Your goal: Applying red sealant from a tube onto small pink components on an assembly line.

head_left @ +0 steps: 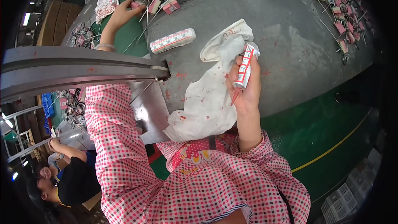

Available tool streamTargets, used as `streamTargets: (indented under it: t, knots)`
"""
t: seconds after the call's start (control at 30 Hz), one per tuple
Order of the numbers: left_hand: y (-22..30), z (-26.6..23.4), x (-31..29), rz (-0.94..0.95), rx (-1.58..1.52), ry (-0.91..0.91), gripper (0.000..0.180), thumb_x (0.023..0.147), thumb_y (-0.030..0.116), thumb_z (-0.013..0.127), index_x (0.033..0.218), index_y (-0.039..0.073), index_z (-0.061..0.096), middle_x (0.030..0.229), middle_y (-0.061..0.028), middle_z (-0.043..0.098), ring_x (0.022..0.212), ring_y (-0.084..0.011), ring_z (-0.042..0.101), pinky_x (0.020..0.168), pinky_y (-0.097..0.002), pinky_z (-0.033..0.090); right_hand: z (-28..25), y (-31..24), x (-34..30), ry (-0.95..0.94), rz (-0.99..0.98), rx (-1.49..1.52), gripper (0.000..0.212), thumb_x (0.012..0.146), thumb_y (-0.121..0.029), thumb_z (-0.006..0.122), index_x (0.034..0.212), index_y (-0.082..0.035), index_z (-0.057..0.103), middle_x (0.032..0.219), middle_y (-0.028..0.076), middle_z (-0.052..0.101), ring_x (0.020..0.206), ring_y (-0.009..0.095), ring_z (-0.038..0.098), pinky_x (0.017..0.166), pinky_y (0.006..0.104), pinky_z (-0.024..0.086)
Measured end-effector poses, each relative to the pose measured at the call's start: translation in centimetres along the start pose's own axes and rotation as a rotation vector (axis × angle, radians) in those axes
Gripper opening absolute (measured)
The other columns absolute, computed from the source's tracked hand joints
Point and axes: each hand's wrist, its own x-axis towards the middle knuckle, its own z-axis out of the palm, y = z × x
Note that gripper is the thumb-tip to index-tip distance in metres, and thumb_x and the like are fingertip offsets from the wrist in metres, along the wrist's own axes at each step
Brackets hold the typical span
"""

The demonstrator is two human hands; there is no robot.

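In my right hand [251, 93] is a white and red squeeze tube [246, 67] with a dark red pointed nozzle, which points down toward my wrist. The fingers wrap round the tube above a stained white cloth [213, 99] spread on the grey worktable [277, 16]. My left hand [121, 15] reaches to the far left, thumb and fingers closed on a small pink block [135, 5] at the edge of a heap. That heap holds pink-and-cream blocks [171, 6] with coiled black cables and thin metal rods. A second, wrapped cylinder [173, 40] lies on the table between my hands.
A grey metal beam [83, 72] crosses above my left forearm. More pink blocks with cables [340, 12] are heaped at the far right. A red-speckled white bag [107, 5] lies beside my left hand. Another person [76, 170] sits at the lower left.
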Motion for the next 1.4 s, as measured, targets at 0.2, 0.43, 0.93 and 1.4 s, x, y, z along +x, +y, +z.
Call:
streamTargets:
  t: [0.2, 0.43, 0.93, 1.4]
  knots:
    - [0.4, -1.9, -4.0, -0.001, -0.135, 0.08, 0.048, 0.071, 0.019, 0.069, 0.107, 0.003, 0.041, 0.08, -0.0074, 0.057, 0.065, -0.0088, 0.054, 0.057, -0.0224, 0.044, -0.2, -0.2, 0.2, 0.022, 0.017, 0.05, 0.033, 0.088, -0.039, 0.037, 0.08, -0.01, 0.05, 0.049, 0.001, 0.045, 0.029, 0.006, 0.027, 0.029, 0.0189, 0.023]
    - [2.2, -3.5, -8.1, 0.104, -0.546, 0.059, 0.048, 0.079, 0.014, 0.059, 0.12, 0.01, 0.035, 0.095, -0.0079, 0.057, 0.085, -0.0129, 0.057, 0.07, -0.023, 0.044, -0.8, 0.0, 0.3, -0.041, -0.009, 0.051, 0.031, 0.087, -0.038, 0.039, 0.08, -0.01, 0.051, 0.049, 0.001, 0.044, 0.031, 0.007, 0.026, 0.029, 0.0197, 0.022]
    - [3.2, -15.6, -23.9, 0.21, -0.199, 1.282, 0.014, 0.079, 0.013, 0.052, 0.081, -0.001, 0.056, 0.081, -0.0074, 0.055, 0.074, -0.0166, 0.055, 0.066, -0.0275, 0.046, -0.9, 0.3, -0.4, 0.006, -0.036, 0.089, 0.029, 0.085, -0.036, 0.042, 0.077, -0.009, 0.051, 0.051, 0.001, 0.046, 0.031, 0.006, 0.025, 0.031, 0.0202, 0.022]
    - [8.1, 5.7, -37.9, 0.253, -2.005, 0.316, 0.047, 0.066, 0.066, 0.052, 0.062, 0.02, 0.054, 0.088, -0.008, 0.049, 0.095, -0.0245, 0.043, 0.072, -0.0306, 0.038, 5.3, 2.6, -6.3, -0.075, -0.245, 0.033, 0.026, 0.085, -0.03, 0.042, 0.079, -0.006, 0.049, 0.054, 0.004, 0.044, 0.036, 0.008, 0.025, 0.036, 0.0216, 0.02]
